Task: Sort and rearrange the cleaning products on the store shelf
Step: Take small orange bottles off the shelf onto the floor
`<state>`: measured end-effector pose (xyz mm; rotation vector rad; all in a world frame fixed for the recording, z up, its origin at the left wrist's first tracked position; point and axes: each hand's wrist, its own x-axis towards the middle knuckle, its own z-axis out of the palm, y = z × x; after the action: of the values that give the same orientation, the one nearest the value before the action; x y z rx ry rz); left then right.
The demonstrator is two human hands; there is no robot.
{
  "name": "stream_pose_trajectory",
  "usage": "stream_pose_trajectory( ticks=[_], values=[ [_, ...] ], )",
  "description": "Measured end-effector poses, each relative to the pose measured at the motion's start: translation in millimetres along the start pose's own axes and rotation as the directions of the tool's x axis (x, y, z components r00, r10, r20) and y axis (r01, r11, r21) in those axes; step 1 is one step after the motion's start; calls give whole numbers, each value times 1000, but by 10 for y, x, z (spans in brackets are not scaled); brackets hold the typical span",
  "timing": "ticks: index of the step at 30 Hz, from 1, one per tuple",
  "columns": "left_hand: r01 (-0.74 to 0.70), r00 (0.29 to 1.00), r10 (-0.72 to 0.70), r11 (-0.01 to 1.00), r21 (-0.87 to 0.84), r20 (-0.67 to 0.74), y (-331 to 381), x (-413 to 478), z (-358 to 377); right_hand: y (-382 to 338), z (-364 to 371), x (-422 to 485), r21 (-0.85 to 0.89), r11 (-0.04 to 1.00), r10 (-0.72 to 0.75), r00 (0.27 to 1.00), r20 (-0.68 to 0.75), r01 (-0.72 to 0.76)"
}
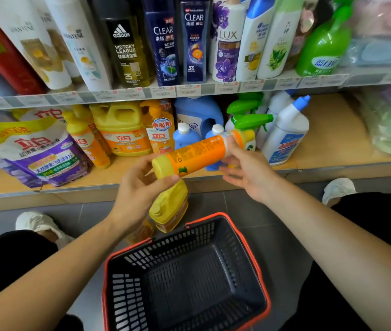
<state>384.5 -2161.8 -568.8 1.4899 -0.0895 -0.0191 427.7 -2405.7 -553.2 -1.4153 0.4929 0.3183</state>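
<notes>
Right, I've got the orange bottle [196, 154] sideways before the lower shelf [333, 132], above the basket [184, 240]: left hand [139, 185] grip curled round its yellow base, right hand [244, 168] pinching the cap end, forearms outstretched.

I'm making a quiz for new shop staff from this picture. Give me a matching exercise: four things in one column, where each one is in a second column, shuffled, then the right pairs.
Things
1. orange bottle
2. basket
3. purple bag
4. black bottle

Places
A. standing on the upper shelf
B. on the floor
C. held by the left hand and the right hand
D. on the lower shelf, at its left end

Pairs: 1-C, 2-B, 3-D, 4-A
</notes>
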Motion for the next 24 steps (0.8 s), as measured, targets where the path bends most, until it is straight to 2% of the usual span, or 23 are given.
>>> stream_pose_trajectory(
  ticks=[2, 3, 5, 7, 9, 11, 13, 20, 24],
  values=[
    [-82, 996, 82, 995, 51, -17, 162, 21, -37, 96, 38, -12, -151, 986, 67, 998, 14, -64],
    [-124, 992, 126, 989, 85, -17, 225, 24, -43, 138, 68, -31, -222, 974, 54, 998, 16, -49],
    [-201, 979, 202, 968, 150, 5, 309, 14, -36, 180, 133, -79, -310, 946, -93, 995, 26, 96],
    [-240, 971, 239, 950, 200, 26, 348, -9, -7, 145, 204, -153, -275, 915, -277, 955, 102, 295],
    [-272, 962, 269, 917, 294, 49, 362, -40, 13, 83, 281, -254, -153, 889, -389, 888, 244, 431],
    [-321, 946, 307, 856, 406, 100, 361, -76, 29, 51, 355, -357, -70, 872, -430, 826, 365, 484],
    [-360, 932, 335, 806, 470, 140, 363, -107, 54, 40, 420, -432, -60, 860, -437, 792, 427, 506],
    [-396, 917, 348, 754, 524, 192, 359, -153, 160, 49, 475, -467, -188, 805, -466, 796, 386, 562],
    [-411, 911, 349, 735, 540, 219, 323, -149, 173, 82, 479, -455, -155, 806, -503, 799, 330, 571]
  ],
)
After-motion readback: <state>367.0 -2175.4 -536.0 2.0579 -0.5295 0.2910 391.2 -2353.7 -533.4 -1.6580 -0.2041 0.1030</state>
